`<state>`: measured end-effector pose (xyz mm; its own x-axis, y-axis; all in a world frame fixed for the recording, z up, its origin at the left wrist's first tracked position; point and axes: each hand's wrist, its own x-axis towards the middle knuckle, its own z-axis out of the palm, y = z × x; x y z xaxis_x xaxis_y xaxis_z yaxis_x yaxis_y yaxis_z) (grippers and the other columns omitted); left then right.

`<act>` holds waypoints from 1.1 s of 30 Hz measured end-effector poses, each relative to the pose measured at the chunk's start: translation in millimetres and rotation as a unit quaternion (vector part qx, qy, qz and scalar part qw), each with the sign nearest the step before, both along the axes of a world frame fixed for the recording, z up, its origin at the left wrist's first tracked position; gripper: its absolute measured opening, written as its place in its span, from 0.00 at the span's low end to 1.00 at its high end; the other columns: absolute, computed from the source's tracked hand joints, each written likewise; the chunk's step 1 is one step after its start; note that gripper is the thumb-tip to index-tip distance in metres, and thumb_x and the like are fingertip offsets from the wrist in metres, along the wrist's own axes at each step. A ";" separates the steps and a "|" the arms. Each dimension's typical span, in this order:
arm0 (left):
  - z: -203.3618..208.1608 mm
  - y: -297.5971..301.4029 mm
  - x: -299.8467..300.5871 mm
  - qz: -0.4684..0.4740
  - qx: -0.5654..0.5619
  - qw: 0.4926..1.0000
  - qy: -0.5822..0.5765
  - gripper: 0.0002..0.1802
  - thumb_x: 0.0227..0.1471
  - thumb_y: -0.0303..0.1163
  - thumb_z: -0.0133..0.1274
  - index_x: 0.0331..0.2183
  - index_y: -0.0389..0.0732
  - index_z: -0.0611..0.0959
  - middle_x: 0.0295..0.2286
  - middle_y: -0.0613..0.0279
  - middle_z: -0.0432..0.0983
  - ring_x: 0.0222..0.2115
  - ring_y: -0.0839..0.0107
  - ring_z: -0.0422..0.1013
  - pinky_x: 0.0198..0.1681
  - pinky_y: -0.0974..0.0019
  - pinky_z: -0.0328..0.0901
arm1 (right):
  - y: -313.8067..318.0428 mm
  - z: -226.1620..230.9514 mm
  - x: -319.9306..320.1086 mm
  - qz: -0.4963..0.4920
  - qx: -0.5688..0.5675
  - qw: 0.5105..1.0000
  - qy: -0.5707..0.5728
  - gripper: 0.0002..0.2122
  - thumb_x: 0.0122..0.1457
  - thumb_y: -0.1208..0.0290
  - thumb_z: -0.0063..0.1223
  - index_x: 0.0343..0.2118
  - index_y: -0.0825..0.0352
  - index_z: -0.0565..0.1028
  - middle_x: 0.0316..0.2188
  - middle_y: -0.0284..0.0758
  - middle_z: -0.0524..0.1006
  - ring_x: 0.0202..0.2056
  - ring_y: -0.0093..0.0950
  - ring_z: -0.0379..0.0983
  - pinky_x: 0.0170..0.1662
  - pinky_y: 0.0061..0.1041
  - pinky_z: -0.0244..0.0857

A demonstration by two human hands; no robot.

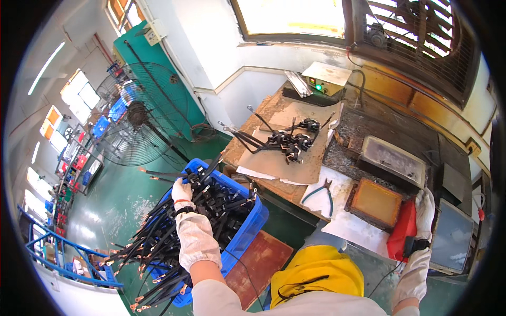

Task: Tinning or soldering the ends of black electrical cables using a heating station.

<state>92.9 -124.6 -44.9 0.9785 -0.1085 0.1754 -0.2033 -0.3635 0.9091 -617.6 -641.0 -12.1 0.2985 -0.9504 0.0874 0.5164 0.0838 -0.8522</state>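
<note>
My gloved left hand (182, 191) is over the blue plastic crate (258, 221), its fingers closed at a black cable (164, 173); the fingertips are partly hidden. The crate is heaped with black cables (163, 226) with copper ring lugs and black moulded parts, many hanging over the left side. At the far right, my gloved right hand (425, 210) lies with fingers stretched out beside a red box-like holder (403, 229) at the bench's edge. Nothing shows in that hand.
On the bench are a bunch of black cable parts (292, 139) on cardboard, blue-handled pliers (321, 196), an amber-filled square tray (376, 203), a grey-topped rectangular pot (394, 159) and a control box with green light (326, 81). A caged fan (138, 113) stands left.
</note>
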 end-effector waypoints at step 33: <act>-25.2 -23.7 15.4 0.031 -0.414 0.874 0.254 0.16 0.54 0.43 0.43 0.38 0.43 0.76 0.34 0.61 0.74 0.31 0.63 0.70 0.34 0.59 0.62 | 3.2 5.4 11.7 -0.077 -0.031 0.986 0.144 0.12 0.61 0.74 0.40 0.46 0.72 0.66 0.33 0.32 0.70 0.31 0.17 0.65 0.37 0.16 0.63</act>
